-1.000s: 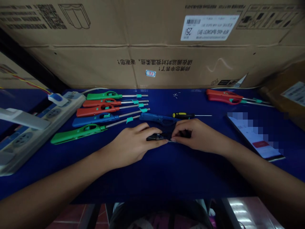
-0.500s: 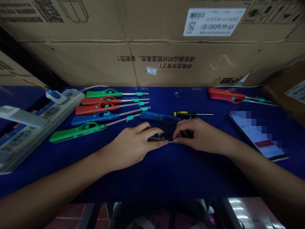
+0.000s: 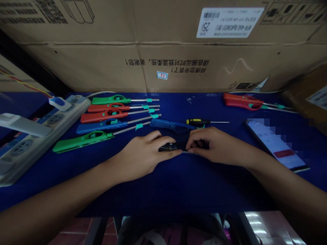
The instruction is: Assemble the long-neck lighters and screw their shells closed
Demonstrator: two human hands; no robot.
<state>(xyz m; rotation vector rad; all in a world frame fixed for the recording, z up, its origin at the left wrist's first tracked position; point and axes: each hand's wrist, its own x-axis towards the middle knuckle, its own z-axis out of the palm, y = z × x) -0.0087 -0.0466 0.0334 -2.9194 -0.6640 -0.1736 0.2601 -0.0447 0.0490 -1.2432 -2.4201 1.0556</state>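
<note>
My left hand (image 3: 143, 154) and my right hand (image 3: 214, 144) meet at the middle of the blue table (image 3: 166, 183). Both pinch a small dark lighter part (image 3: 170, 147) that lies between the fingertips on the cloth. Just behind the hands lies a blue lighter shell (image 3: 171, 125). A yellow-and-black screwdriver (image 3: 201, 121) rests beside it, tip pointing right.
Several long gas lighters (image 3: 109, 117), green, red and blue, lie in a row at the left. Two red lighters (image 3: 245, 101) lie at the far right. A power strip (image 3: 38, 131) sits at the left edge, a phone (image 3: 277, 144) at the right. Cardboard boxes (image 3: 166, 44) wall the back.
Nothing has visibly moved on the table; my hands stay on the dark part, the right fingers shifting slightly.
</note>
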